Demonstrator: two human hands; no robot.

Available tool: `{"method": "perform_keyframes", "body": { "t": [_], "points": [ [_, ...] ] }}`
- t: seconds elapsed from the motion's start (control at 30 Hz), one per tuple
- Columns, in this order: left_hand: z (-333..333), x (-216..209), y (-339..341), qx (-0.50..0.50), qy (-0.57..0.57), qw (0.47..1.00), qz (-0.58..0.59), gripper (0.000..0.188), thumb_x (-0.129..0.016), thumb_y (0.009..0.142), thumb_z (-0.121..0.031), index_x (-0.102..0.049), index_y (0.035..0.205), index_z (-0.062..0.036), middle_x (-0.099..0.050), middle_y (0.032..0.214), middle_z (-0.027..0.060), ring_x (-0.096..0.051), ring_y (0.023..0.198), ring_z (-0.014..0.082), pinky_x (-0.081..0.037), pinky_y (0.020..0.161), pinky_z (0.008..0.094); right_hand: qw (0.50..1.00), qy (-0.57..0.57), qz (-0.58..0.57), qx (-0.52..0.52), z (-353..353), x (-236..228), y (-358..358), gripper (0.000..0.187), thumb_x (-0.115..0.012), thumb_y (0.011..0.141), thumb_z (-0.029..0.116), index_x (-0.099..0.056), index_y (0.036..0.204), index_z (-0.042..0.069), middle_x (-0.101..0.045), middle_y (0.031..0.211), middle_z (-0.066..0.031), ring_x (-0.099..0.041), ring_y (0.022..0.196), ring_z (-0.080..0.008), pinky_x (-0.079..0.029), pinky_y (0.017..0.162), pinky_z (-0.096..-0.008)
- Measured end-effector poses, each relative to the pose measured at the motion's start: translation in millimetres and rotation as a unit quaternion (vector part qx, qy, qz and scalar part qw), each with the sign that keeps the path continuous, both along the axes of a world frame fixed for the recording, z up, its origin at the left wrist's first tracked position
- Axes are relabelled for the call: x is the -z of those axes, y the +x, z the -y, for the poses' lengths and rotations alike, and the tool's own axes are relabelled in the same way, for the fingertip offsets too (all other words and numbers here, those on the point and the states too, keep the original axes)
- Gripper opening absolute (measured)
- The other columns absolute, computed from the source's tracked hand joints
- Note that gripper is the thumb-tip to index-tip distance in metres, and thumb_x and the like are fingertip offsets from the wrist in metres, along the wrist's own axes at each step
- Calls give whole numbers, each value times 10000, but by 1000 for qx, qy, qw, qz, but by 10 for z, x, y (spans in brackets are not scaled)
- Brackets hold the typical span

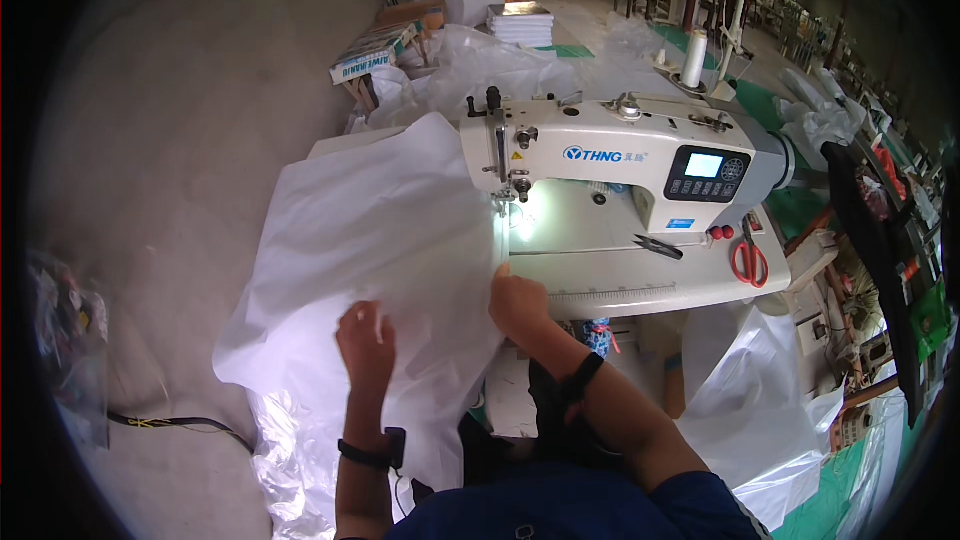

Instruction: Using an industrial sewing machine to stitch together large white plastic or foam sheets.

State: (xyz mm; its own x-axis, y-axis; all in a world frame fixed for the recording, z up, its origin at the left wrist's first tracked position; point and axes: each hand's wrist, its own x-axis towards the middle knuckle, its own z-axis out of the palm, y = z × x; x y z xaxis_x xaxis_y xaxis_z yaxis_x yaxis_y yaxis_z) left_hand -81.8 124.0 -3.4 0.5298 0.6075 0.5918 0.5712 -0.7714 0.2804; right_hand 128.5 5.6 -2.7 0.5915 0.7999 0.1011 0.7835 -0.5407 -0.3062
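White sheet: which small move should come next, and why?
Probably the right hand should guide the white sheet slightly forward at the sewing machine: it is at the sheet's right edge, near the lit end, with the left hand over the sheet.

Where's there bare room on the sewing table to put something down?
Bare white tabletop shows between the large rumpled white sheet and the black pointed snips. The right end is crowded with those and red-handled metal scissors; the sheet covers the left.
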Motion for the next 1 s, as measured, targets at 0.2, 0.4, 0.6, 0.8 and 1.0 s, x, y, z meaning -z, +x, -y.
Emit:
{"method": "perform_keyframes", "body": {
  "t": [0.2, 0.4, 0.6, 0.8, 1.0],
  "points": [
    [-740, 73, -50, -112, -99, 980, -135, 461, -540, 844, -424, -496, 1259, -227, -420, 1318, 74, -357, 1251, 330, -281, 935, 640, 1000, -7, 30, -1, -273, -6, 227, 436, -479, 795, 75, -465, 1186, -118, -657, 724, -112, -652, 649, -250, -500, 558, -348],
    [-1189, -35, 354, -131, -121, 962, -205, 483, -465, 859, -481, -472, 1280, -242, -362, 1383, 49, -294, 1294, 318, -165, 949, 700, 998, -37, 32, 44, -572, -10, 423, 417, -457, 832, 91, -462, 1209, -88, -662, 764, -112, -656, 682, -252, -498, 574, -354],
    [-1537, 49, 597, -91, -97, 973, -187, 478, -386, 901, -456, -418, 1325, -237, -318, 1422, 38, -251, 1324, 292, -100, 998, 671, 980, 90, -127, 123, -484, 37, 409, 293, -419, 883, 185, -535, 1058, -19, -646, 823, -178, -642, 758, -324, -500, 634, -418],
    [-1597, -110, 492, 11, -26, 926, -376, 409, -415, 894, -409, -515, 1230, -197, -463, 1317, 56, -379, 1239, 294, -340, 942, 568, 725, 123, -677, -17, 554, 308, -281, 334, -397, 935, 299, -543, 1029, 13, -644, 883, -145, -648, 656, -223, -529, 514, -334],
    [-580, 16, -243, 1, -103, 975, -195, 471, -539, 847, -439, -491, 1250, -200, -410, 1341, 121, -370, 1242, 335, -262, 954, 626, 766, -72, -635, -67, 635, 902, -722, 337, -486, 910, 276, -534, 1143, 37, -639, 892, -124, -643, 759, -188, -534, 663, -345]
  ]
}}
